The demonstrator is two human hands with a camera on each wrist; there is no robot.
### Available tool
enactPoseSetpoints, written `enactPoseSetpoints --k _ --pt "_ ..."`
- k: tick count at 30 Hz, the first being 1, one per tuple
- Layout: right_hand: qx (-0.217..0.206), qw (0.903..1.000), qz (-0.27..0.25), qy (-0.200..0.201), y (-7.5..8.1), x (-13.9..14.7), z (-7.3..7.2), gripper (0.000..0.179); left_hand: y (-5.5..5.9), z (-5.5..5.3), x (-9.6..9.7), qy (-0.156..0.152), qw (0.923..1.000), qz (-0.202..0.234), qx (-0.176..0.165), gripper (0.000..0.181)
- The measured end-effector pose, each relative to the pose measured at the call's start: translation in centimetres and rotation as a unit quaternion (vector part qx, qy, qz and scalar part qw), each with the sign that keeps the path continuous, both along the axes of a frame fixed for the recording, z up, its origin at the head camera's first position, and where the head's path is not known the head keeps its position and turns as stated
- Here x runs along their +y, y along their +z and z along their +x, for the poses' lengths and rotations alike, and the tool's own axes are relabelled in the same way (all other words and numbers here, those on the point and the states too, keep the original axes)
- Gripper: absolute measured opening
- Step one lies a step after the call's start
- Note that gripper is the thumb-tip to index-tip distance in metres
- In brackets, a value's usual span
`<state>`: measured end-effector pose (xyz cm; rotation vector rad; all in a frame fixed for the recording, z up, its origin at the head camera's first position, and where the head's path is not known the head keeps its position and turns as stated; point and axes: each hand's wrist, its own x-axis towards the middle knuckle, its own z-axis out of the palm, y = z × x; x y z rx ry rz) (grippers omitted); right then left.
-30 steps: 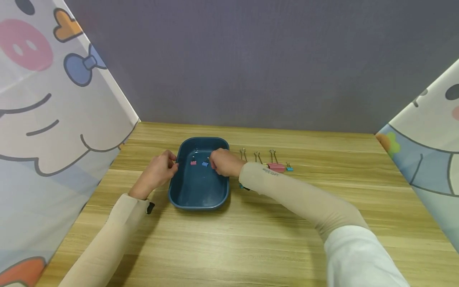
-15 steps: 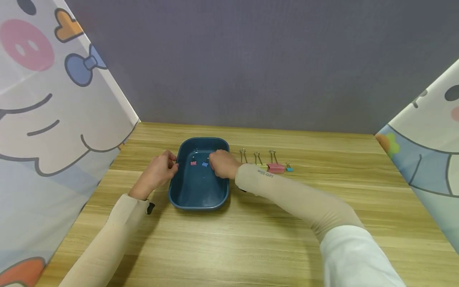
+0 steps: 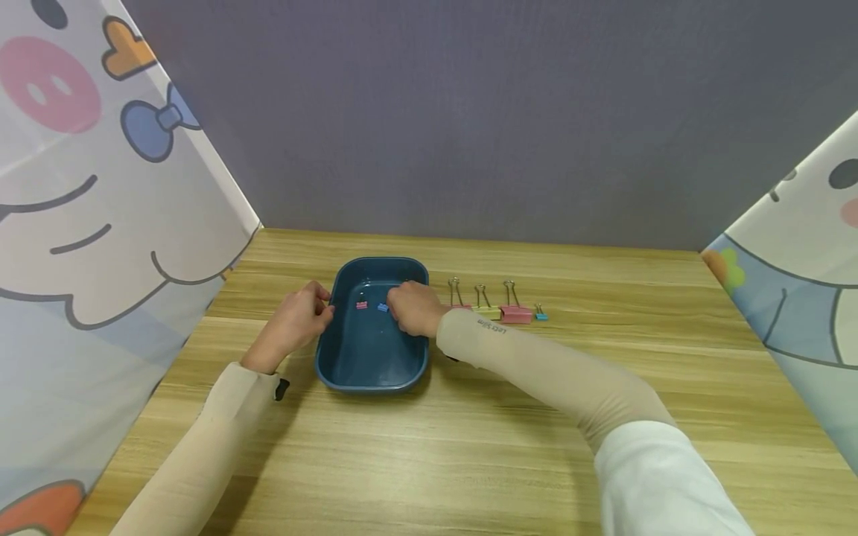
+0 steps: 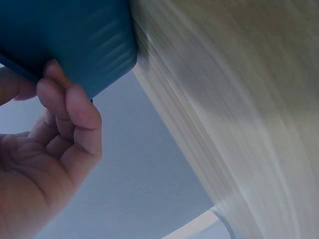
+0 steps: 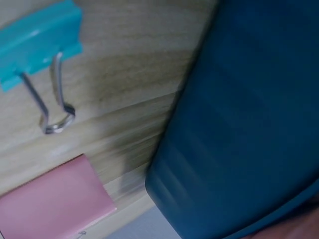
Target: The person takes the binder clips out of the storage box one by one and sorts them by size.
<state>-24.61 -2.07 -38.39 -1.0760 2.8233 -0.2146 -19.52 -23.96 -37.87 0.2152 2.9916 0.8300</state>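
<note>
A dark blue tray [image 3: 371, 385] stands on the wooden table [image 3: 469, 447]. My left hand [image 3: 320, 310] grips the tray's left rim; in the left wrist view its curled fingers [image 4: 67, 99] lie against the tray's wall [image 4: 75, 35]. My right hand [image 3: 397, 310] reaches into the tray from the right with curled fingers. Its fingertips are right beside a small blue binder clip [image 3: 382, 307] on the tray floor, and contact is unclear. A small pink clip [image 3: 361, 304] lies a little to the left of it.
A row of binder clips lies right of the tray: a yellow one [image 3: 485, 310], a larger pink one [image 3: 516, 313], a tiny teal one [image 3: 540, 316]. The right wrist view shows a teal clip [image 5: 37, 40] and a pink one [image 5: 50, 204]. Patterned curtains flank the table.
My right hand has crept slightly left inside the tray, closer to the blue clip. The left hand, the tray and the clips have stayed put.
</note>
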Motion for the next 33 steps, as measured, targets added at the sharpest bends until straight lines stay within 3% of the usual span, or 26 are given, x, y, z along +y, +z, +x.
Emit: enactPoseSetpoints --k 11,16,24,33 --pt "-0.010 0.9963 -0.078 0.034 -0.3 0.9 -0.1 0.020 0.0 0.0 0.1 -0.001 0.9999 0.006 -0.009 0.023" --pt "0.013 0.9921 -0.102 0.072 -0.4 1.4 0.1 0.006 0.0 0.0 0.0 -0.003 0.9999 0.007 -0.008 0.023" --pt "0.046 0.9734 -0.189 0.121 0.0 2.7 0.8 0.007 0.2 0.2 0.0 -0.005 1.0000 0.004 0.001 0.023" --pt "0.065 0.9642 -0.239 0.095 1.2 6.2 1.7 0.010 0.1 0.3 -0.1 -0.007 0.9999 0.003 0.008 0.022"
